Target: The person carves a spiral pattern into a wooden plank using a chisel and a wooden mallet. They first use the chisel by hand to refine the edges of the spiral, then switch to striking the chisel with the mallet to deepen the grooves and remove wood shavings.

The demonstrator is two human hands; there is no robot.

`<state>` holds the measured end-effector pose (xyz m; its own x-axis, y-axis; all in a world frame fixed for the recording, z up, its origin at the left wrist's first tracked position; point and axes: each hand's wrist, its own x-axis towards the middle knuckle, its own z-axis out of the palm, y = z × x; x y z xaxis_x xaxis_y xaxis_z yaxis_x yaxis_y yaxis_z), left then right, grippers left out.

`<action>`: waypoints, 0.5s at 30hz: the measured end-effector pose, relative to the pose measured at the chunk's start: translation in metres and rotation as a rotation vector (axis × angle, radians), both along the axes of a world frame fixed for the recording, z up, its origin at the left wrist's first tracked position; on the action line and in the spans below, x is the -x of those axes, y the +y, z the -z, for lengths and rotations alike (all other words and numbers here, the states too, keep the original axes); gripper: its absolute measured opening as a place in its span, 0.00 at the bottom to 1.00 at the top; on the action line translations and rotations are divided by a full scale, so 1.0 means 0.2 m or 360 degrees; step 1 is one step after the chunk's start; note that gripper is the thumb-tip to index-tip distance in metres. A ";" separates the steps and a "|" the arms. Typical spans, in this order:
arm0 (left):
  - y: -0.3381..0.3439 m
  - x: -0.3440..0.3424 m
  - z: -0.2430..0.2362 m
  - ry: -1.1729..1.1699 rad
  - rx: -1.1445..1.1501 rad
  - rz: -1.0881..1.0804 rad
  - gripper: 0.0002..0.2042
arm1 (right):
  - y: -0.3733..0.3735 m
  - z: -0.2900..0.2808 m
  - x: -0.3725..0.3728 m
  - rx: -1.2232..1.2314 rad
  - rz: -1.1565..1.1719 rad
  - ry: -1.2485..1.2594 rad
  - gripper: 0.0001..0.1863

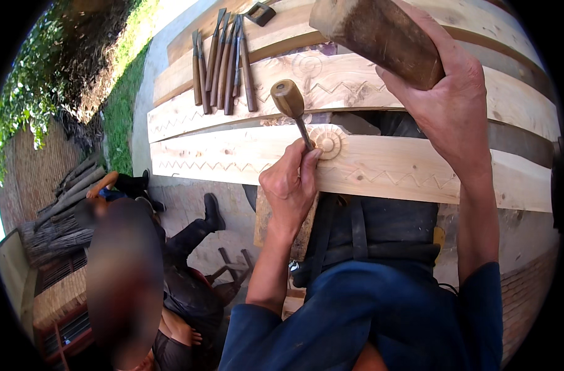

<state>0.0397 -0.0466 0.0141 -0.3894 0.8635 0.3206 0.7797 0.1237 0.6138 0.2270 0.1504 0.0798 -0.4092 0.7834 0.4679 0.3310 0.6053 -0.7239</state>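
Note:
My left hand [291, 185] is closed round the shaft of a carving chisel [288, 99], whose wooden handle tilts up and to the left. Its cutting end meets a carved round flower [327, 142] on a pale wooden board [393, 164]; my fingers cover the tip. Zigzag lines run along this board on both sides of the flower. Raised above the boards at the upper right, my right hand [442, 99] grips a brown wooden mallet [381, 40]. The mallet is apart from the chisel handle.
Several chisels [223, 68] lie on the farther boards at the upper left, beside a small dark block-shaped object [259, 13]. Another board [195, 114] with carved zigzags lies behind mine. At the lower left sits a person [189, 290], near stacked logs [68, 191]; another person is beyond.

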 end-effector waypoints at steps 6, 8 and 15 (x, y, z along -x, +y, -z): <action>0.00 0.00 0.00 0.0074 -0.0035 0.0049 0.09 | 0.03 -0.14 0.13 -0.0495 -0.0169 -0.0483 0.39; -0.01 -0.02 0.00 0.0132 -0.0071 0.0052 0.08 | 0.04 -0.11 0.11 -0.0442 -0.0134 -0.0276 0.40; -0.09 -0.03 0.01 0.0002 -0.0079 -0.0016 0.01 | -0.02 -0.01 -0.07 -0.0526 -0.0053 -0.0410 0.39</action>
<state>0.0465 -0.0640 0.0121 -0.3978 0.8423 0.3636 0.7792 0.1010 0.6186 0.2401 0.1467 0.0826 -0.5682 0.5926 0.5709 0.4523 0.8045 -0.3850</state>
